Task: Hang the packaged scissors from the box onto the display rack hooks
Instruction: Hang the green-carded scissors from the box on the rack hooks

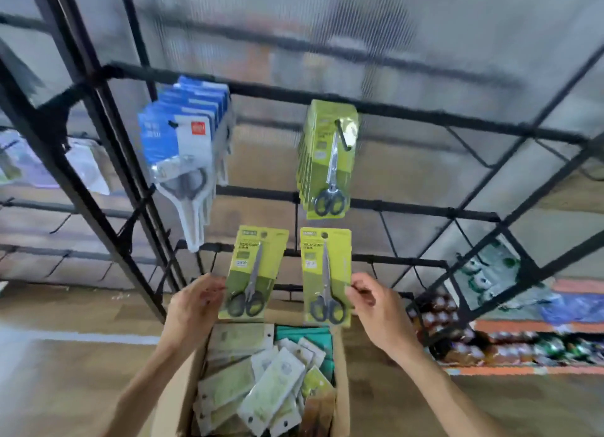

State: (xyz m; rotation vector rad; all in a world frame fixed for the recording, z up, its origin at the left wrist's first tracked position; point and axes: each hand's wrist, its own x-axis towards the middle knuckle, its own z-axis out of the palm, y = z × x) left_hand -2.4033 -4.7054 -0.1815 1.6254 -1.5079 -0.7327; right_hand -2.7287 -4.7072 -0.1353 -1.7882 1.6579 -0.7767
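Below me, the box point(183, 381) holds loose packs. My left hand point(192, 305) pinches one green scissors pack point(253, 273); my right hand point(376, 301) pinches another pack point(327, 273).

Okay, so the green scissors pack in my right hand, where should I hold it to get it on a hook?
Keep the right hand pinching the green scissors pack low on its right edge, beside the handles. The pack is upright with its hang hole at the top, so gripping low leaves the hole clear for the hook.

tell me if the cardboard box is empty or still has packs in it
Not empty. The cardboard box, open at the top, shows a loose pile of packaged scissors lying face down under both hands.
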